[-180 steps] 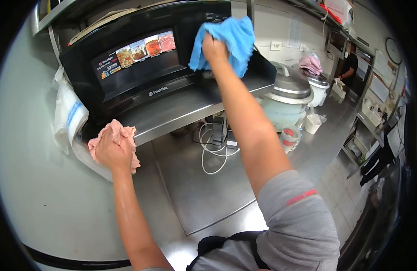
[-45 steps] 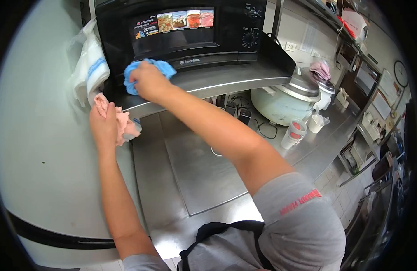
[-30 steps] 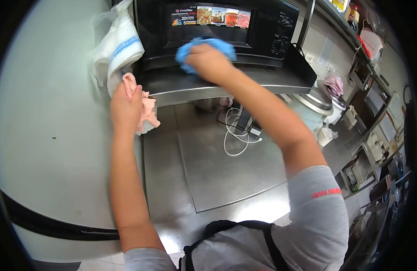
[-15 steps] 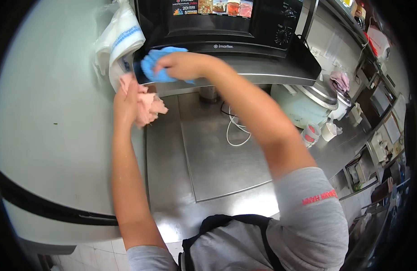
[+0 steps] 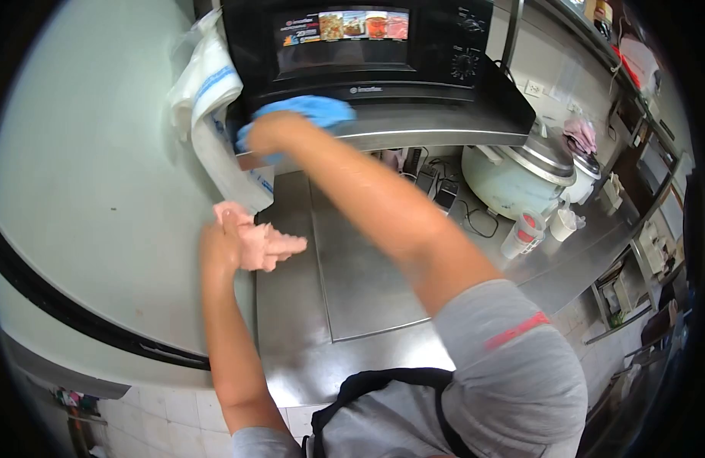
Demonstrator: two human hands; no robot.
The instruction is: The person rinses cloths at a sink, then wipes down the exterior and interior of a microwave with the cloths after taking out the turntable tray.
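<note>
My right hand [image 5: 272, 131] presses a blue cloth [image 5: 322, 112] onto the left end of the steel shelf [image 5: 413, 137], just below the front of the black microwave oven [image 5: 352, 57]. The hand is smeared by motion, and its fingers are partly hidden. Lower down, my left hand [image 5: 221, 243] is closed round a crumpled pink cloth [image 5: 265, 243], held above the left part of the steel counter [image 5: 368, 267]. A white plastic bag with blue print [image 5: 215, 91] hangs beside the shelf's left end, its lower part dangling above the pink cloth.
A pale refrigerator [image 5: 85, 153] stands close on my left. To the right, on the counter, are a large rice cooker [image 5: 505, 175], a clear cup [image 5: 523, 235] and a white cup [image 5: 565, 223]. Phones [image 5: 444, 195] and cables lie under the shelf.
My left hand has moved down with the pink cloth, away from the shelf. My right hand has shifted slightly left and down with the blue cloth. More of the plastic bag hangs in sight.
</note>
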